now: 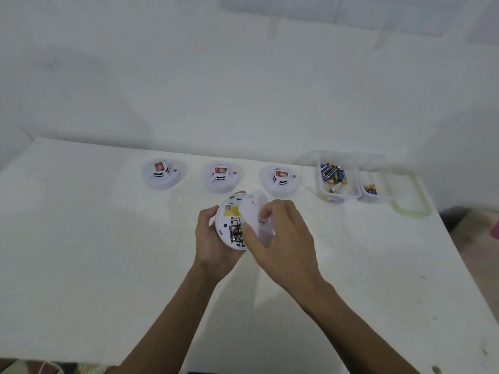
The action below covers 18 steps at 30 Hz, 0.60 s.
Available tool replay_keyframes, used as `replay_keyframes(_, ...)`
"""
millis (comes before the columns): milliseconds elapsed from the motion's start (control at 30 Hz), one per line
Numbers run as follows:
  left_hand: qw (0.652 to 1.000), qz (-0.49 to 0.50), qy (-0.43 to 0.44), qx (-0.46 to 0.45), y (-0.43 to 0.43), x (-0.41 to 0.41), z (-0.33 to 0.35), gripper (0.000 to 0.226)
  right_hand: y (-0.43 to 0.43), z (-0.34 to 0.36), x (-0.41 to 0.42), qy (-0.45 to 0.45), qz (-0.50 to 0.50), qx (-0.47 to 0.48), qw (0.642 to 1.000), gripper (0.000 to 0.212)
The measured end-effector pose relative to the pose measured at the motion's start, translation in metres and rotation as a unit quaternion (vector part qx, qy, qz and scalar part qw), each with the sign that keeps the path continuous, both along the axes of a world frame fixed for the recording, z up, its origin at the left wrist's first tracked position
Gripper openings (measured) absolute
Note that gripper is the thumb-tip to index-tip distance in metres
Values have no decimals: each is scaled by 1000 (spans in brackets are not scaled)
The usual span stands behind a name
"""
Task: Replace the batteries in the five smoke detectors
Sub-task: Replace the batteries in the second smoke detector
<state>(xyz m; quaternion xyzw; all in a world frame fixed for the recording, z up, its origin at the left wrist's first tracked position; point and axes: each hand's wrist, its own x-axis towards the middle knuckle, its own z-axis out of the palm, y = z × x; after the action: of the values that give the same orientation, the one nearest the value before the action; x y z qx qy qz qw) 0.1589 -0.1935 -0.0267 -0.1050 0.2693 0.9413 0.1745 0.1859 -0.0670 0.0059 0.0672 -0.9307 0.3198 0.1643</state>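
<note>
My left hand (213, 238) grips a white round smoke detector (229, 220), its back turned up toward me. A black battery (238, 234) with red print sits in the detector's open compartment. My right hand (280, 233) holds the white round back cover (252, 209), tilted over the detector's right side. Three more white smoke detectors stand in a row behind: one at the left (163, 174), one in the middle (222, 176), one at the right (280, 180), each with a red label on top.
A clear plastic box (324, 190) at the back right holds several batteries (332, 172). A smaller clear box (378, 198) beside it holds a few more. A clear lid (410, 206) lies at the white table's right edge. The wall stands right behind the table.
</note>
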Motion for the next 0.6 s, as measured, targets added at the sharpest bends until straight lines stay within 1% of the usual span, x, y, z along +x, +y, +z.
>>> replay_keyframes(133, 1000, 4, 2, -3, 1, -2, -1, 46, -4, -7, -7, 80, -15, 67, 994, 46)
replay_keyframes(267, 1000, -1, 14, -19, 2, -2, 0, 50, -10, -11, -11, 119, -20, 103, 987, 47)
replay_keyframes(400, 999, 3, 8, -42, 3, -4, 2, 49, -15, -13, -9, 113, -36, 119, 986, 51)
replay_keyframes(500, 998, 8, -9, -69, 3, -5, 2, 50, -16, -14, -8, 103, -32, 109, 988, 50)
replay_keyframes(600, 997, 18, -18, -77, 3, -5, 3, 53, -16, -13, -8, 91, -16, 95, 991, 46)
